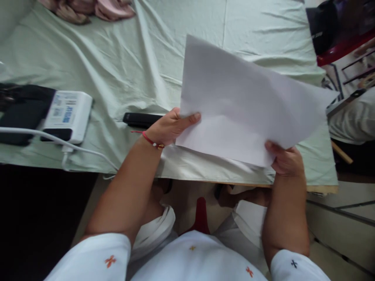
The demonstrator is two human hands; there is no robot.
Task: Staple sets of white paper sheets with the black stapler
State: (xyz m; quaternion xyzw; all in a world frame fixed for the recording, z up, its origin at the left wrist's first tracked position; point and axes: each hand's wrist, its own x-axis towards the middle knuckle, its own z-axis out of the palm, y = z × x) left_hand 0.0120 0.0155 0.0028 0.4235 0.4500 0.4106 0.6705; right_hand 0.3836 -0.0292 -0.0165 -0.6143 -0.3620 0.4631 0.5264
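Observation:
A blank white sheet of paper (240, 101) is held up over the table, slightly bent toward its right corner. My left hand (172, 127) grips its left edge, thumb on top and fingers hidden underneath. At the lower right edge, my right hand (285, 156) pinches the sheet the same way, its thumb lying on the paper. Just behind my left wrist, a slim black object (140, 119) lies on the cloth, partly covered by the hand; its kind is unclear.
A pale green cloth (117, 70) with wrinkles covers the table. On the left lie a white power bank (70, 113) with a white cable (84, 150) and a dark flat item (26, 109). Pink fabric (114, 9) is bunched at the back. Shelving (359, 70) stands beyond the right edge.

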